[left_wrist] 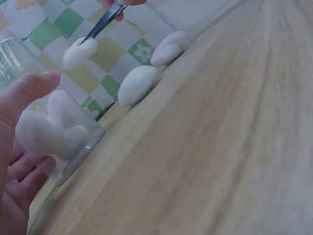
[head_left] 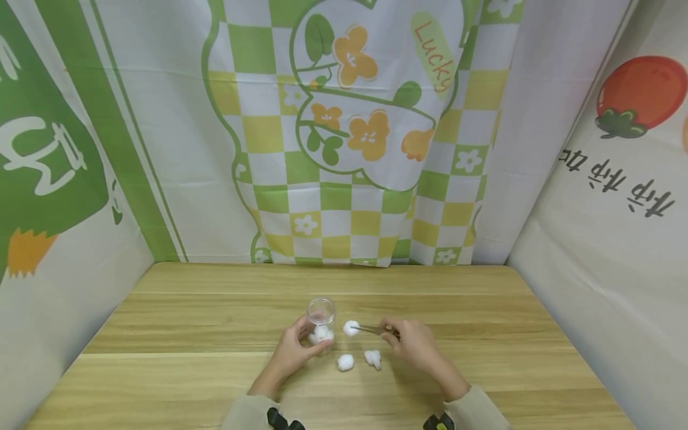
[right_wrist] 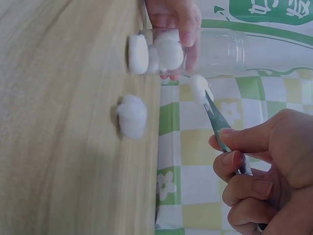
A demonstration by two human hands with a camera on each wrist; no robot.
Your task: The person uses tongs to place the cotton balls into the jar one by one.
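My left hand (head_left: 295, 347) holds a clear jar (head_left: 321, 309) upright on the table, thumb and fingers round its sides. Several cotton balls (left_wrist: 41, 132) lie in the bottom of the jar, and its mouth is uncovered. In my right hand (head_left: 416, 343) is a pair of metal tweezers (right_wrist: 218, 120), pinched between thumb and fingers. The tweezers' tips grip one cotton ball (right_wrist: 200, 89), raised above the table just right of the jar. Two loose cotton pieces lie in front: a rounded cotton ball (head_left: 346, 362) and a lumpier cotton ball (head_left: 373, 359) to its right.
The wooden table (head_left: 188, 322) reaches back to a checked green and yellow curtain (head_left: 333, 221). Printed cloth walls (head_left: 591, 286) stand along both sides. Dark straps (head_left: 283, 420) sit at the sleeves near the front.
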